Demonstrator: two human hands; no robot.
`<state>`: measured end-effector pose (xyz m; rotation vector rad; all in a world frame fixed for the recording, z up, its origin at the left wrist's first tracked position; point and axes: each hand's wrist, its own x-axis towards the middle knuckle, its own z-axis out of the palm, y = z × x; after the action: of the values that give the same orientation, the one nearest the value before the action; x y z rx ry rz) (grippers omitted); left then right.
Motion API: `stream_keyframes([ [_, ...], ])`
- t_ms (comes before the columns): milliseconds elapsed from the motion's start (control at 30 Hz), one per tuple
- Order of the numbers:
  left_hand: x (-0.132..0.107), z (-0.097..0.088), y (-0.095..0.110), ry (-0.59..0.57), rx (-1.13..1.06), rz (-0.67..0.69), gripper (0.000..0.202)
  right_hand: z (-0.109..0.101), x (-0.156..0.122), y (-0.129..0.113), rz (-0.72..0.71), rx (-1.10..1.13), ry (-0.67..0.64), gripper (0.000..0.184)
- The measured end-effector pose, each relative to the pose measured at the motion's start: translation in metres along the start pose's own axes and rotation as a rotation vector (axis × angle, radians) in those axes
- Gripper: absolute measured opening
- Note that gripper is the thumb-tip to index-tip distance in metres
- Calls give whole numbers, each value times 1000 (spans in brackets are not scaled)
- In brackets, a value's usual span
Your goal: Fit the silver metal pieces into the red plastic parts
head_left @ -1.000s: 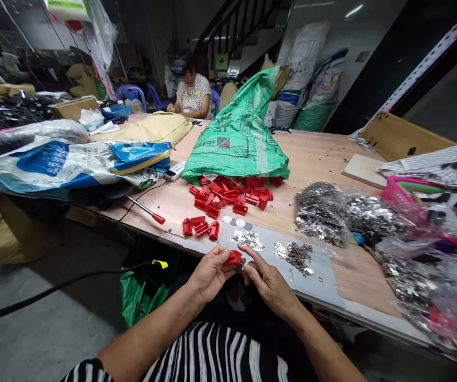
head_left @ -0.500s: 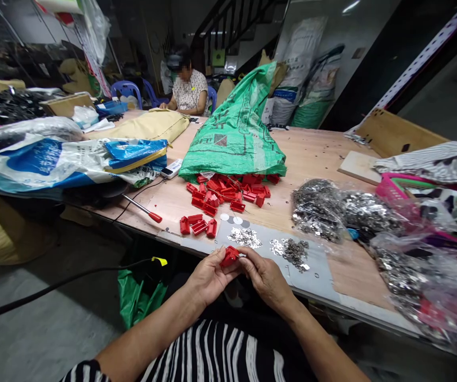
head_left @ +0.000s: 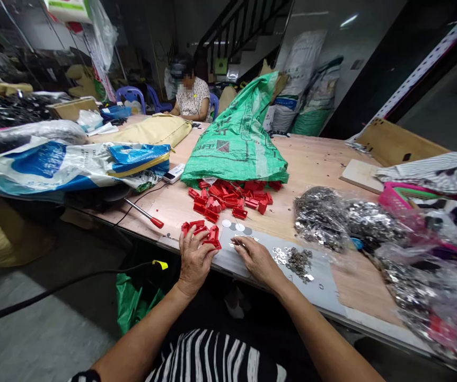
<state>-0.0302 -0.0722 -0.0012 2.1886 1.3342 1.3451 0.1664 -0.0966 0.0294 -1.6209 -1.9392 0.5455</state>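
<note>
My left hand (head_left: 193, 263) is at the table's front edge, thumb and fingers curled about a red plastic housing (head_left: 214, 244) beside a few similar red pieces. Its fingers partly cover that small group. Over the pile of small shiny metal plates (head_left: 255, 239) hovers my right hand (head_left: 255, 259), its fingers stretched out and slightly apart, nothing visible in them. The hand hides most of this pile. To its right lies a darker heap of small metal parts (head_left: 299, 261) on the grey mat (head_left: 319, 284).
Red housings (head_left: 228, 199) spill from a green woven sack (head_left: 236, 154). A red-handled tool (head_left: 156, 222) lies left, near a blue-white sack (head_left: 65, 164). Bags of metal parts (head_left: 319, 215) and a pink basket (head_left: 397, 199) stand right. A person (head_left: 192, 98) sits across the table.
My hands have separated and moved forward from the table edge. The left carried the red housing to the small red group; the right moved over the shiny plates.
</note>
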Motion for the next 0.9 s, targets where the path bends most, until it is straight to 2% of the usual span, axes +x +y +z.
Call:
stream_keyframes([
  [100, -1, 6, -15, 25, 199, 58, 11, 7, 28, 2, -31, -205, -54, 35],
  [200, -4, 11, -22, 21, 263, 58, 18, 15, 57, -1, -2, -372, -136, 44],
  [367, -9, 11, -26, 6, 281, 75, 24, 25, 89, -5, 14, -407, -171, 44],
  [500, -11, 9, -27, -9, 275, 92, 26, 24, 96, -4, -6, -359, -159, 37],
  [633, -12, 7, -21, 24, 192, 134, 29, 13, 82, -5, -6, -276, -68, 40],
  [733, -11, 4, -8, 76, 11, 160, 44, 1, 54, -10, 6, -211, -23, 35],
  [833, -10, 2, 11, 50, -201, 46, 63, -7, 15, -18, 13, -19, -58, 23],
  [900, -9, 1, 23, -96, -396, -116, 66, -10, -11, -23, 23, 138, -71, 17],
])
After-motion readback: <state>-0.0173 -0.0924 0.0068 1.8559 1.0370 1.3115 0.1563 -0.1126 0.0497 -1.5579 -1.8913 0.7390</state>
